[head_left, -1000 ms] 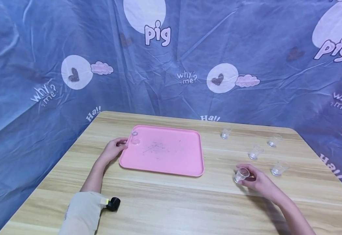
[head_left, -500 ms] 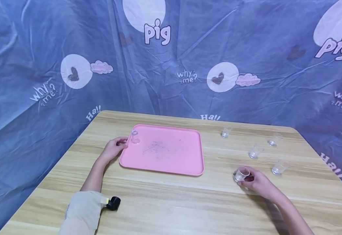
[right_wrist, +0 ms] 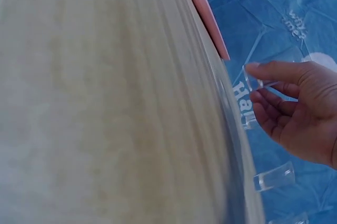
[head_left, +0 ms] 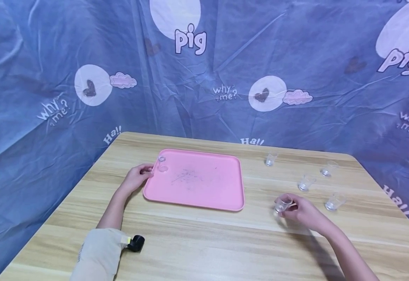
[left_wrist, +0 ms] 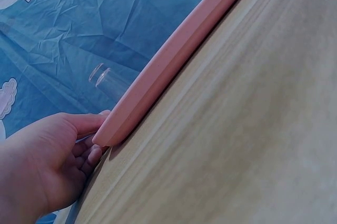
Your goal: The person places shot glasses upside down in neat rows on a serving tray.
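Note:
My left hand (head_left: 135, 178) pinches the left rim of a pink tray (head_left: 208, 199), thumb at the rim and other fingers curled below it in the left wrist view. Two small clear cups (head_left: 163, 169) stand at the tray's left end; one clear cup (left_wrist: 113, 83) rises behind the rim in that view. To the right of the tray, my right hand (head_left: 306, 212) holds another small clear cup (head_left: 282, 203) between thumb and fingers, slightly tilted and just above the table. In the right wrist view the thumb partly covers this cup (right_wrist: 253, 81).
Several more clear cups stand on the wooden table (head_left: 197, 242) at the right: one cup (head_left: 270, 159) near the back, one cup (head_left: 335, 202) beyond my right wrist, others between. A printed blue cloth (head_left: 208, 117) hangs behind. A black device (head_left: 136, 243) sticks out from my left sleeve.
My right hand has lifted the cup off the table and shifted it slightly left, toward the tray. The left hand and the tray stay where they were.

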The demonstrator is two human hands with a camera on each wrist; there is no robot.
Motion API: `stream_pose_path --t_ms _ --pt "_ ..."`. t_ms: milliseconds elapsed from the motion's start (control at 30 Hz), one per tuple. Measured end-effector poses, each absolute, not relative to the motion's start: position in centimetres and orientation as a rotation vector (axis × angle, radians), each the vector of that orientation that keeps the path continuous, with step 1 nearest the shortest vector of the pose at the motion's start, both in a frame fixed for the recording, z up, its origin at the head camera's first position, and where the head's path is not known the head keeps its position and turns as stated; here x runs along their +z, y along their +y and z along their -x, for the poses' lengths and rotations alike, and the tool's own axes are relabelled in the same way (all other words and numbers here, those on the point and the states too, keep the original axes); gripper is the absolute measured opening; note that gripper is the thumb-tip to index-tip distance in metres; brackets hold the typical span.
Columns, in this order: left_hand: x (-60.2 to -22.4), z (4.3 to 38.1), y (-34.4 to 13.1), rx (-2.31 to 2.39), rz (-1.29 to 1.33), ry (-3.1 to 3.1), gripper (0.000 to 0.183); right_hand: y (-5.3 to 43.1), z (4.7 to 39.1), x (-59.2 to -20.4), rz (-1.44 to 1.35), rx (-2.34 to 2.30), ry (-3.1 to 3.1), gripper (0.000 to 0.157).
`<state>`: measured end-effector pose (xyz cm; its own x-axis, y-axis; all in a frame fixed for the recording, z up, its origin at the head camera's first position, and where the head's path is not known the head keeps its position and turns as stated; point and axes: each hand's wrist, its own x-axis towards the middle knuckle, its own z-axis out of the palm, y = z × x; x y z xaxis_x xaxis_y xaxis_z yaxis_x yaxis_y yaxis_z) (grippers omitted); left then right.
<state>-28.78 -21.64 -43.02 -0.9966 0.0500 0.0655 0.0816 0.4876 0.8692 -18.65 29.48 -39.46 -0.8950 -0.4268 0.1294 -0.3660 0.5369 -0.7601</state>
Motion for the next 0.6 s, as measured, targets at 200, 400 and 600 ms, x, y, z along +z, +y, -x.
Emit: stream_pose_path --t_ms 200,400,600 --pt "-42.9 28.7 -21.6 -1.56 0.135 -2.676 0.039 28.4 19.1 -38.5 0.721 -1.312 2.678 0.03" --pt "-43.1 28.8 -21.6 -1.556 0.123 -2.684 0.039 27.5 19.6 -38.0 0.724 -1.274 2.692 0.027" --pt "-43.1 28.9 -21.6 -1.565 0.092 -2.68 0.038 26.6 20.0 -37.6 0.702 -1.266 2.7 0.027"
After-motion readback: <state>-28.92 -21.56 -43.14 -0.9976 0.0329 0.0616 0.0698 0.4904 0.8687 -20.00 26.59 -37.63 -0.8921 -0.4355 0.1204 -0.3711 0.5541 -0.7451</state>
